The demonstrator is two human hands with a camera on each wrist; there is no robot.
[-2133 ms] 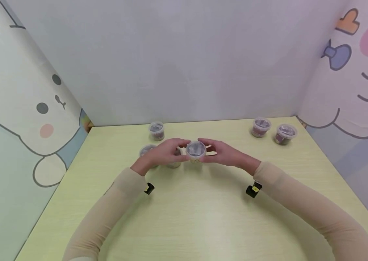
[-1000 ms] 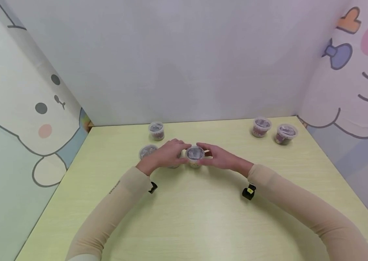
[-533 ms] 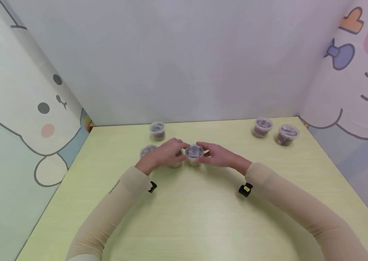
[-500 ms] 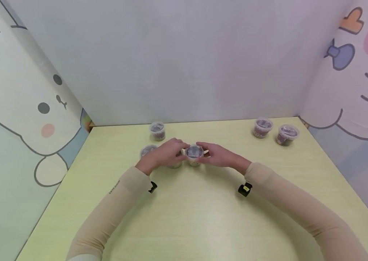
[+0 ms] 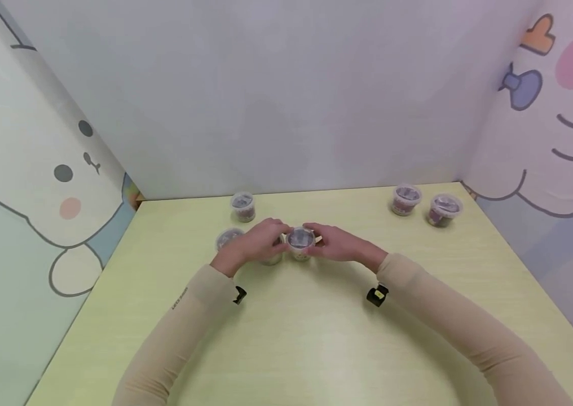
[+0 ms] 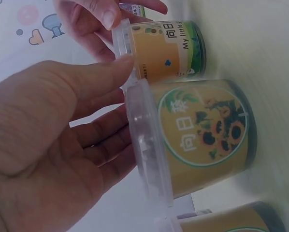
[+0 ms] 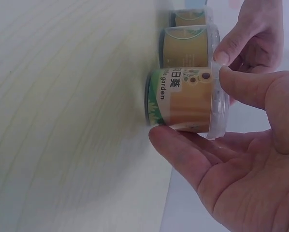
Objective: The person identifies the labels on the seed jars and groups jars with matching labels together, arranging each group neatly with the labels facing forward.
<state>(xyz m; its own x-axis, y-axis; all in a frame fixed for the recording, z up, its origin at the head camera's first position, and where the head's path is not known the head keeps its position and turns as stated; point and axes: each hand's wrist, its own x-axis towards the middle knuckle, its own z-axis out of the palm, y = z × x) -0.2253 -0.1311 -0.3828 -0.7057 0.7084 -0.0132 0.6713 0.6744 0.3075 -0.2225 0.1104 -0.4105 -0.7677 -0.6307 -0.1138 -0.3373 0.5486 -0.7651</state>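
A small lidded plastic tub (image 5: 300, 242) with a sunflower label stands upright on the table between both hands. My right hand (image 5: 339, 242) grips it from the right; in the right wrist view the thumb is at the lid and a finger reaches low along the side. From the left, my left hand (image 5: 256, 242) holds the tub's rim with thumb and forefinger. Under the left hand, a second sunflower tub (image 6: 202, 128) stands close beside the first, its lid near my other fingers. A third tub (image 5: 227, 237) sits left of it, partly hidden by the wrist.
Another lidded tub (image 5: 243, 207) stands behind the row. Two more, a back tub (image 5: 406, 200) and a corner tub (image 5: 444, 210), are at the table's far right. A pale wall (image 5: 291, 101) rises behind the table (image 5: 312, 338), with cartoon-printed panels at both sides.
Both hands have lowered the held tub from above the table onto it, then shifted it slightly left toward the second tub. The other tubs stay in place.
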